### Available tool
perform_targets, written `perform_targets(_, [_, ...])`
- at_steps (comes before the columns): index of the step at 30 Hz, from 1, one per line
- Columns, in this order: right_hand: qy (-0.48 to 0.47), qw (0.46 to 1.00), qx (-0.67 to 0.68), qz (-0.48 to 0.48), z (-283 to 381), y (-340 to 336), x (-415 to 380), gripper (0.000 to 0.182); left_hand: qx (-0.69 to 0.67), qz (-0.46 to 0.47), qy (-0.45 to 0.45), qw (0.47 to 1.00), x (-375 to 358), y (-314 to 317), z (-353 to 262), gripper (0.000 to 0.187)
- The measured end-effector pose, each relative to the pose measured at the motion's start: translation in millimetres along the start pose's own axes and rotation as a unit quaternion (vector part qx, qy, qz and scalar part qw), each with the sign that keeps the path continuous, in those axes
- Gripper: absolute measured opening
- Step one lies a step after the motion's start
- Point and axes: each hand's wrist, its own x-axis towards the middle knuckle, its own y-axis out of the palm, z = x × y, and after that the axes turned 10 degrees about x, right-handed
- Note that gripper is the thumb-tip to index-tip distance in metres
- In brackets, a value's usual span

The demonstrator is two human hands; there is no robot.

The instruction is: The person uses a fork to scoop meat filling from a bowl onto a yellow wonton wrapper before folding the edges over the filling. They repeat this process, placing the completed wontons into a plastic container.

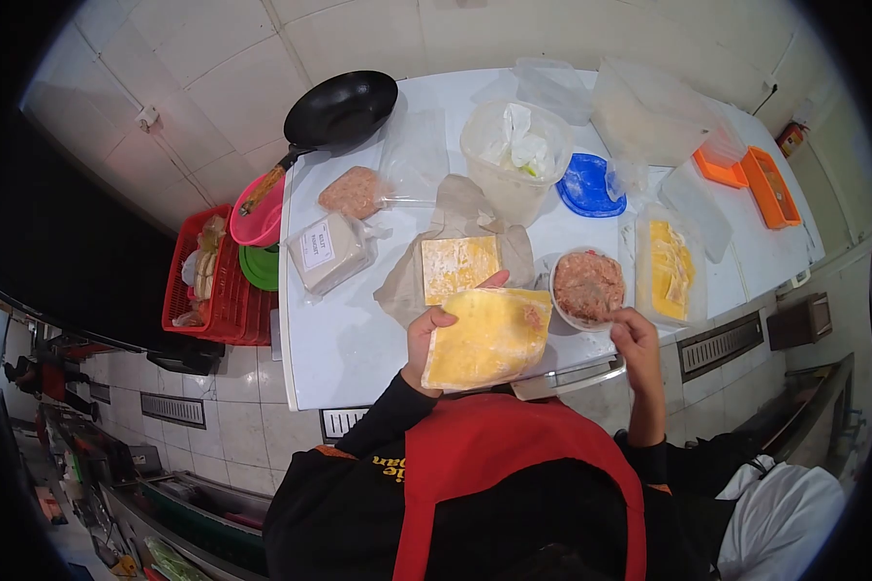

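Note:
My left hand (pixel 419 347) grips a stack of square yellow dough wrappers (pixel 484 347), held tilted above the table's front edge. A small dab of minced meat (pixel 532 316) lies near the upper right corner of the top wrapper. My right hand (pixel 636 341) is at the lower right rim of a round tub filled with minced meat (pixel 588 283). Its fingers are closed together, and whatever they hold is too small to make out. Behind my left hand, another floury yellow wrapper stack (pixel 458 268) rests on crumpled brown paper (pixel 397 290).
On the white table (pixel 339 363) stand a wrapped white block (pixel 330 254), bagged meat (pixel 352 192), a black wok (pixel 341 109), a large clear tub (pixel 515 189), a blue lid (pixel 591 185), a container of yellow wrappers (pixel 669 270) and orange trays (pixel 770 188). A red crate (pixel 225 300) is left.

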Motion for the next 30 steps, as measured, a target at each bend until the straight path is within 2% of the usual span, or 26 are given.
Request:
perform_targets(1, [0.038,0.999,0.025,-0.015,-2.9,11.1,2.9,0.023,0.005,0.006,0.01,1.0,2.2,-2.2,3.0,0.08])
perform_targets(3, [0.136,0.956,0.258,0.02,-10.6,56.7,9.0,0.022,0.016,0.015,0.028,0.999,6.9,-5.4,11.2,0.074])
perform_targets(4, [0.165,0.938,0.304,-0.001,-9.0,69.7,12.4,0.019,0.039,-0.008,0.039,0.998,8.2,-4.1,13.5,0.072])
perform_targets(6, [0.149,0.942,0.301,-0.003,-4.0,79.1,17.3,0.014,0.085,-0.056,0.061,0.993,9.1,-0.4,16.7,0.069])
perform_targets(10, [0.004,0.996,0.075,-0.039,8.5,97.4,15.6,0.01,0.032,-0.032,0.086,0.995,11.4,3.9,22.0,0.065])
perform_targets(12, [-0.082,0.995,-0.048,-0.043,7.5,106.7,9.9,0.009,0.006,-0.027,0.093,0.995,10.6,5.0,22.5,0.063])
perform_targets(13, [-0.095,0.993,-0.067,-0.034,7.6,109.0,8.2,0.013,0.014,-0.029,0.092,0.995,9.7,3.4,21.9,0.064])
perform_targets(19, [-0.033,0.992,0.072,-0.094,11.8,96.7,21.9,0.012,0.012,-0.031,0.06,0.998,5.1,-2.9,13.3,0.074])
perform_targets(22, [-0.039,0.986,0.134,-0.087,15.9,88.8,21.5,0.01,0.017,-0.032,0.058,0.998,5.3,-3.4,12.2,0.077])
perform_targets(25, [-0.056,0.993,0.073,-0.076,19.2,89.0,16.1,0.012,0.04,-0.012,0.06,0.997,4.7,2.2,9.2,0.079])
perform_targets(28, [-0.031,0.998,0.008,-0.056,18.8,90.5,13.2,0.014,0.063,0.004,0.067,0.996,4.0,8.2,8.2,0.081])
perform_targets(30, [-0.038,0.996,-0.019,-0.076,23.5,95.8,11.9,0.016,0.089,0.004,0.077,0.993,3.2,13.2,9.1,0.082])
